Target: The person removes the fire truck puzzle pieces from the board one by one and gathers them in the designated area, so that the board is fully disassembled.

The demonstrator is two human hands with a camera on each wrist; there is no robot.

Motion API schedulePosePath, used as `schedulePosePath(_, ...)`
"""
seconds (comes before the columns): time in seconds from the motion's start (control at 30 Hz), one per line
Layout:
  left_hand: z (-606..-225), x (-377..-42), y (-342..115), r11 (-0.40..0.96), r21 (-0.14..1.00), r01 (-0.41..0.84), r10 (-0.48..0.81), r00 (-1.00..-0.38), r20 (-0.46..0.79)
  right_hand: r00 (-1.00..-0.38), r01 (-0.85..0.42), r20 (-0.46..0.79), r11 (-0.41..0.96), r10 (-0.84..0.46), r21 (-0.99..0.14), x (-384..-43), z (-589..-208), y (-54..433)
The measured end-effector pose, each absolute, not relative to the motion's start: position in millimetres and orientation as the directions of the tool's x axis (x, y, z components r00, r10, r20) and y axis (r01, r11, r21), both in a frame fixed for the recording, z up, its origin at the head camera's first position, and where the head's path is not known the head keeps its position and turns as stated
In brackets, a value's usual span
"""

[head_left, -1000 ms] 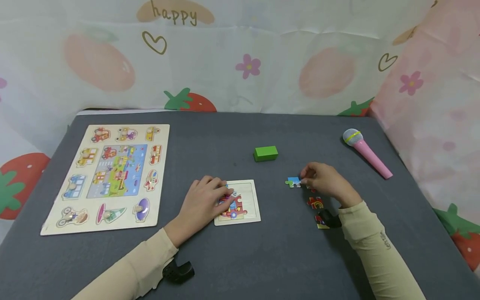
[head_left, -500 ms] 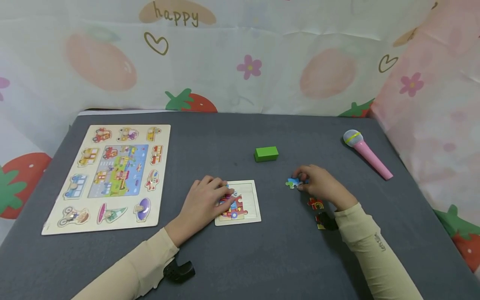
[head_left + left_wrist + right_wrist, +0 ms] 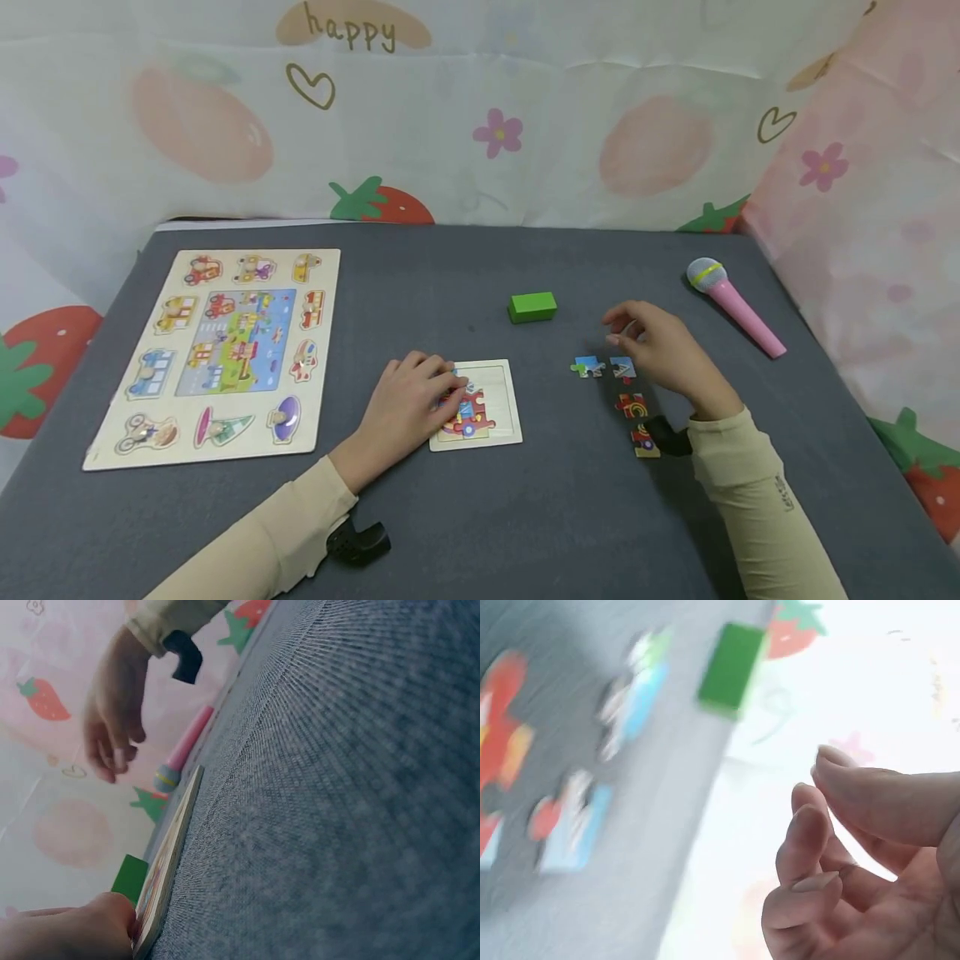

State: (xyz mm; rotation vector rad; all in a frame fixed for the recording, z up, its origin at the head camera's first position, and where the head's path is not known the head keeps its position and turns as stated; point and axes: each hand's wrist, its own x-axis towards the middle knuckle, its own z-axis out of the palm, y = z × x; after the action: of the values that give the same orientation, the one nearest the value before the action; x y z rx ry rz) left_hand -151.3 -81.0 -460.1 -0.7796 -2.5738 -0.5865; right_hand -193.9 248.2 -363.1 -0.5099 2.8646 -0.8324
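Note:
My left hand (image 3: 412,408) rests on the left part of a small wooden puzzle tray (image 3: 501,400), its fingers covering some of the red and blue picture pieces (image 3: 471,417) in it. In the left wrist view, part of that hand (image 3: 71,930) lies along the tray's edge. My right hand (image 3: 660,346) hovers over loose jigsaw pieces, fingers loosely bent and nothing between them. Below it are a blue-green piece (image 3: 587,367), a blue piece (image 3: 622,367), a red rainbow piece (image 3: 632,406) and a red-yellow piece (image 3: 643,442). The right wrist view shows thumb and fingertips apart.
A large wooden vehicle puzzle board (image 3: 318,417) lies at the left. Behind the small tray sits a green block (image 3: 532,307). A pink toy microphone (image 3: 738,308) lies at the right, near the grey table's (image 3: 570,517) edge.
My right hand moved left among the blue pieces, then lifted away up and to the right with nothing in it, uncovering the blue piece. The left hand stayed on the tray.

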Motion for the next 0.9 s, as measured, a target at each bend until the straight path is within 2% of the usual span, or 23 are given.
schedulePosePath(0.1, -459, -151, -82, 0.763, 0.257, 0.593, 0.448, -0.772, 0.451, -0.927, -0.316, 0.01, 0.764, -0.376, -0.562, -187, -359, 234)
schedulePosePath(0.27, -453, -149, -84, 0.766, 0.244, 0.595, 0.495, -0.788, 0.365, -0.872, -0.428, 0.041, 0.718, -0.488, -0.55, -171, -371, 197)
schedulePosePath(0.4, -448, -148, -87, 0.78, 0.23, 0.582, 0.517, -0.806, 0.288, -0.819, -0.473, -0.014, 0.687, -0.574, -0.552, -161, -382, 167)
schedulePosePath(0.5, -448, -147, -87, 0.785, 0.215, 0.58, 0.521, -0.808, 0.276, -0.79, -0.48, -0.073, 0.689, -0.608, -0.543, -157, -387, 150)
schedulePosePath(0.73, -447, -145, -88, 0.777, 0.23, 0.586, 0.535, -0.807, 0.249, -0.793, -0.465, -0.128, 0.727, -0.596, -0.505, -160, -400, 125)
schedulePosePath(0.9, -442, -141, -89, 0.787, 0.18, 0.591, 0.554, -0.804, 0.216, -0.801, -0.463, -0.116, 0.731, -0.587, -0.501, -162, -405, 117)
